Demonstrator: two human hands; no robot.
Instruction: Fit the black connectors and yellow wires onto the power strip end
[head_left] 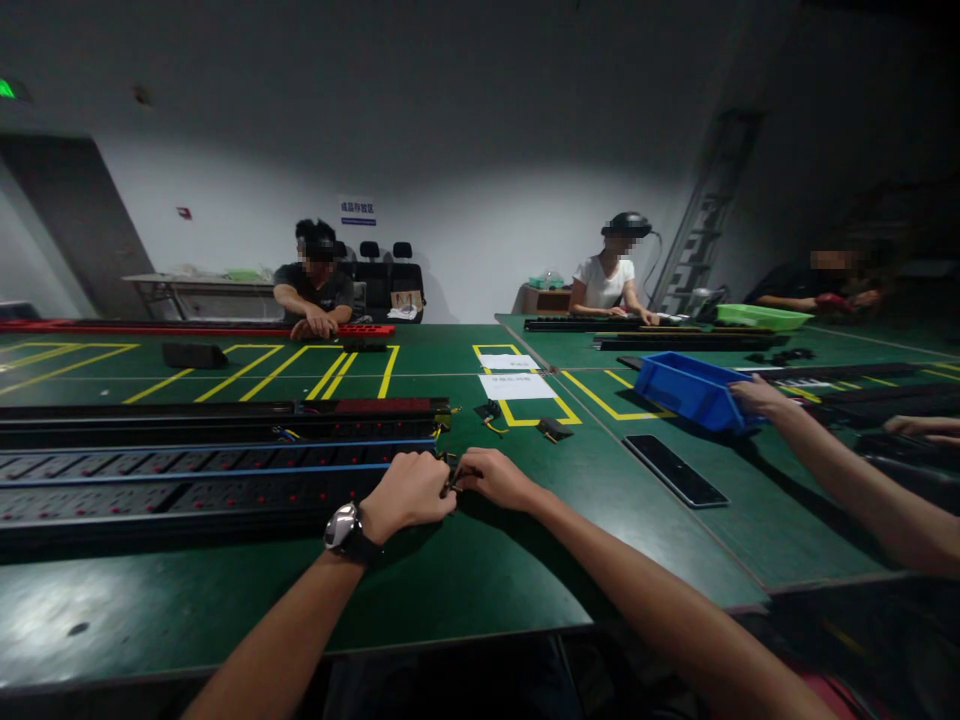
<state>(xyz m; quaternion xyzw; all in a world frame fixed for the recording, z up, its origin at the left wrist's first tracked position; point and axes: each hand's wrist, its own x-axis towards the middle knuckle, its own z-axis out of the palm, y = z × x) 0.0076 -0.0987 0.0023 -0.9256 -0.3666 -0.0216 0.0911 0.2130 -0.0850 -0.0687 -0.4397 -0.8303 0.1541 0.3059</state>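
Long black socket strips (247,497) with red dots lie side by side on the green table, and one has blue edges. At their right end my left hand (411,490), with a watch (344,527) on its wrist, is closed, its fingertips by a small dark part. My right hand (495,478) meets it there, fingers pinched together. What they pinch is mostly hidden and too small to name. Just beyond my hands are a small black connector with coloured wires (491,412) and a small black block (553,429).
White paper labels (517,386) lie on yellow-taped areas. A dark phone-like slab (675,470) rests at right, near a blue bin (694,390) touched by another person's hand (761,397). Two people sit across the table, and another is at far right near a green tray (763,317).
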